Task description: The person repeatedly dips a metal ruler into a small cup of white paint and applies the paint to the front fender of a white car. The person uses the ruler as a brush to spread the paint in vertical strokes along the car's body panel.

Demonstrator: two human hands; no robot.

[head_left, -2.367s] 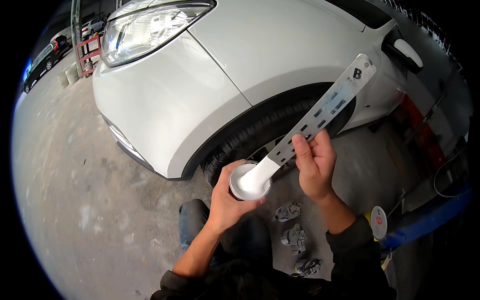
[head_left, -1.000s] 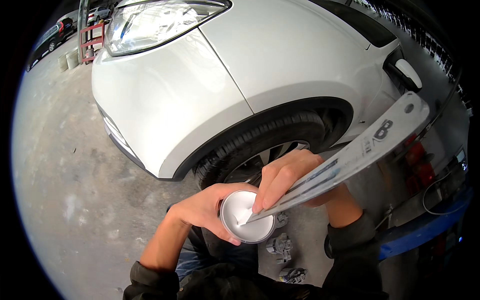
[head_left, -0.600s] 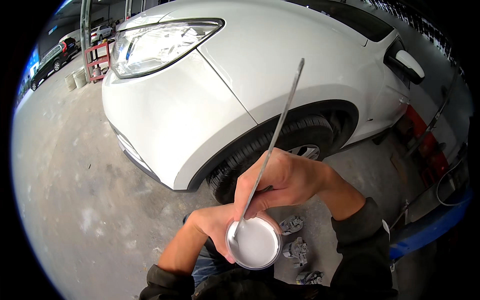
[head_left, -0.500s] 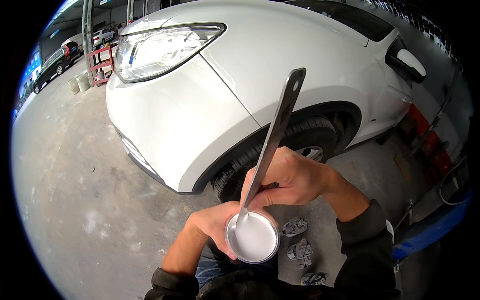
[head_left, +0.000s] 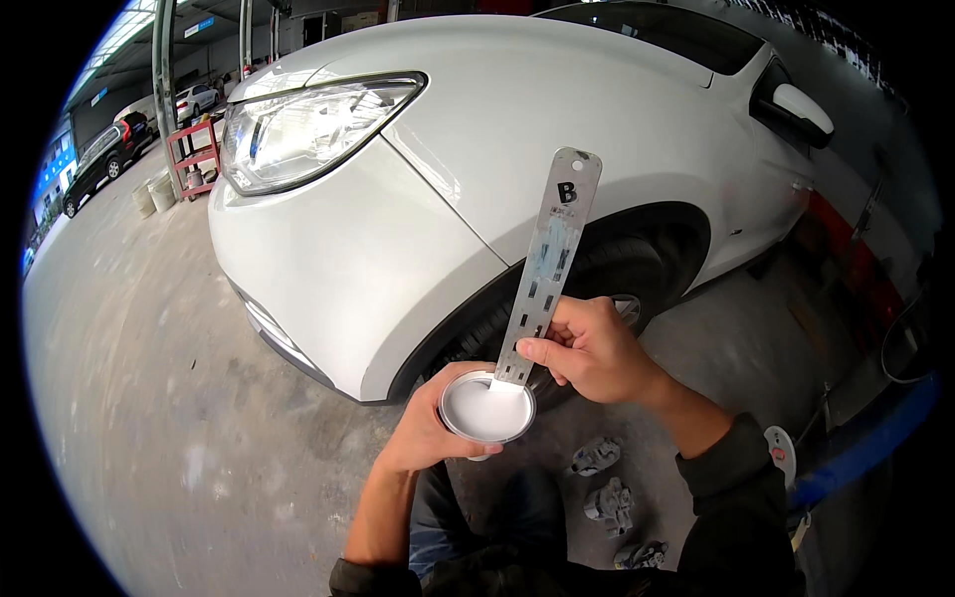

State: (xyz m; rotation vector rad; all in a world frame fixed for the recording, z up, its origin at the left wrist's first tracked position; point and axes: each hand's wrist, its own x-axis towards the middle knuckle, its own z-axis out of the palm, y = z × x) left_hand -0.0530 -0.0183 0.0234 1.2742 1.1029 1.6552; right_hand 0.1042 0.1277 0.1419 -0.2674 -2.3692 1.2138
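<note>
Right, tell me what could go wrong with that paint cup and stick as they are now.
1. The left hand holds the small cup of white paint from below, unsupported; a tilt could spill paint onto the floor or the trouser knee.
2. The right hand pinches the long mixing stick low down, its tip in the paint; lifting it could drip.
3. The stick's top stands near the white car's fender; a swing could smear it.

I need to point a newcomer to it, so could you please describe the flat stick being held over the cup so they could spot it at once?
Start at the white car and go down to its front wheel. In front of it the right hand holds a long metal stick upright, its lower end dipped in the cup of white paint in the left hand. It is the only flat, grey, slotted strip there.
</note>
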